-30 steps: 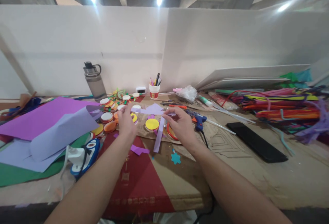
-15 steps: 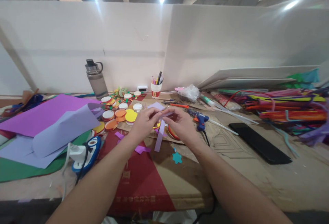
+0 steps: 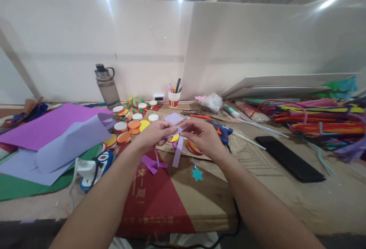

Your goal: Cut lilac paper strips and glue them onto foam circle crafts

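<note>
Over the middle of the cardboard, both hands pinch a small lilac paper strip [image 3: 177, 130]. My left hand [image 3: 154, 133] grips its left end with thumb and fingers. At the other end, my right hand [image 3: 201, 136] has its fingertips closed on the paper. A thin pale strip [image 3: 157, 157] shows below the left hand; what it hangs from is hidden. Just beneath the hands is another lilac strip [image 3: 177, 154], and behind them a lilac paper piece [image 3: 173, 118]. Orange-handled scissors [image 3: 193, 148] are partly covered by the right hand. Purple paper scraps [image 3: 153, 164] lie nearer.
Round paper pieces [image 3: 124, 138] cluster at left, before a water bottle [image 3: 108, 89]. Purple sheets [image 3: 65, 127] and a blue-white power strip [image 3: 98, 169] lie further left. Rightward are a blue glue gun [image 3: 225, 134], a black phone [image 3: 288, 158] and pipe cleaners [image 3: 326, 117]. A teal paper flower [image 3: 197, 174] lies in front.
My hands have drawn slightly apart, and more of the lilac strip shows between them. The thin pale strip now appears beneath the left hand.
</note>
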`<move>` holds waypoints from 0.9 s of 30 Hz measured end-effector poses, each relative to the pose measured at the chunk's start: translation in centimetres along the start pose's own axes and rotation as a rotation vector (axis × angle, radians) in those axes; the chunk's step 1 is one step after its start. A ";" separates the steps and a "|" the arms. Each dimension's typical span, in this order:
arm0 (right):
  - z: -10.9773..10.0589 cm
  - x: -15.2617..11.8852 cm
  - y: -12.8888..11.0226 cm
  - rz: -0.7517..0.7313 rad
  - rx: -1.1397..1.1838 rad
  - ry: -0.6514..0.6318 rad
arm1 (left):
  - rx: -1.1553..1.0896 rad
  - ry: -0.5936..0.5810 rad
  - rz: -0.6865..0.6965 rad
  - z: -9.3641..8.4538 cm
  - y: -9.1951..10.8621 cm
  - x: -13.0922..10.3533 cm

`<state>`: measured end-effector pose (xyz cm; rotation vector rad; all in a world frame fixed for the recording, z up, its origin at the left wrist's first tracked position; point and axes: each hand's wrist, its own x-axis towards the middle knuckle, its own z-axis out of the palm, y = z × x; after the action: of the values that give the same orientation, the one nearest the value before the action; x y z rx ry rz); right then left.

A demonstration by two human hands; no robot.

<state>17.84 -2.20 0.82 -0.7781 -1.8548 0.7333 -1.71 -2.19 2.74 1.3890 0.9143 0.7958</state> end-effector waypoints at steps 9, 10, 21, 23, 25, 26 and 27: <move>-0.3 0.1 0.1 -0.097 -0.084 0.009 | -0.040 -0.101 -0.041 0.2 0.4 -0.3; -0.3 0.1 0.1 -0.098 -0.088 0.008 | -0.056 -0.104 -0.047 0.2 0.3 -0.3; -0.5 0.2 0.0 -0.150 -0.131 -0.068 | 0.019 -0.170 -0.049 0.0 0.0 -0.1; -0.5 0.2 0.0 -0.157 -0.120 -0.082 | 0.030 -0.183 -0.060 0.1 0.2 -0.2; -0.5 0.2 0.1 -0.176 -0.116 -0.107 | 0.041 -0.192 -0.077 0.2 0.4 -0.3; -0.6 0.3 0.2 -0.187 -0.118 -0.113 | 0.052 -0.195 -0.084 0.3 0.5 -0.4; -0.6 0.3 0.2 -0.197 -0.121 -0.113 | 0.063 -0.195 -0.089 0.3 0.5 -0.4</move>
<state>18.33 -1.75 0.99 -0.6289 -2.0591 0.5534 -1.62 -2.65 3.30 1.4425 0.8488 0.5575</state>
